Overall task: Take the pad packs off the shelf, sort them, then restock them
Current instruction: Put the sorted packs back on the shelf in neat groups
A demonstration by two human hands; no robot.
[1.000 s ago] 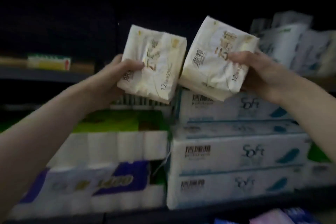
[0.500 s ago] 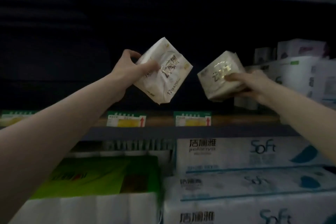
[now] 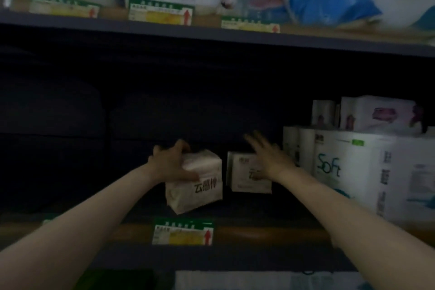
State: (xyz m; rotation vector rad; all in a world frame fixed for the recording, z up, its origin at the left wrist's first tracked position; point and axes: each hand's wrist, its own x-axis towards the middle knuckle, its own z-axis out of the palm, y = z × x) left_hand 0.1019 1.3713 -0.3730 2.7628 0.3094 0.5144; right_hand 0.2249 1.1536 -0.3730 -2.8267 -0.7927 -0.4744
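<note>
Two cream-white pad packs sit side by side on the dark middle shelf. My left hand grips the left pad pack from its top left corner; the pack is tilted and rests on the shelf board. The right pad pack stands upright a small gap away. My right hand lies against its right side with the fingers spread and blurred above it, not closed around it. The back of the shelf is too dark to see.
A big white "Soft" tissue bundle with smaller packs on top fills the right of the same shelf. A green price tag hangs on the shelf edge below the packs. The upper shelf holds wipes and tissue bags.
Both hands have moved forward and down into the shelf and set the packs on the board. My right hand has spread its fingers off its pack. The view has tilted upward.
</note>
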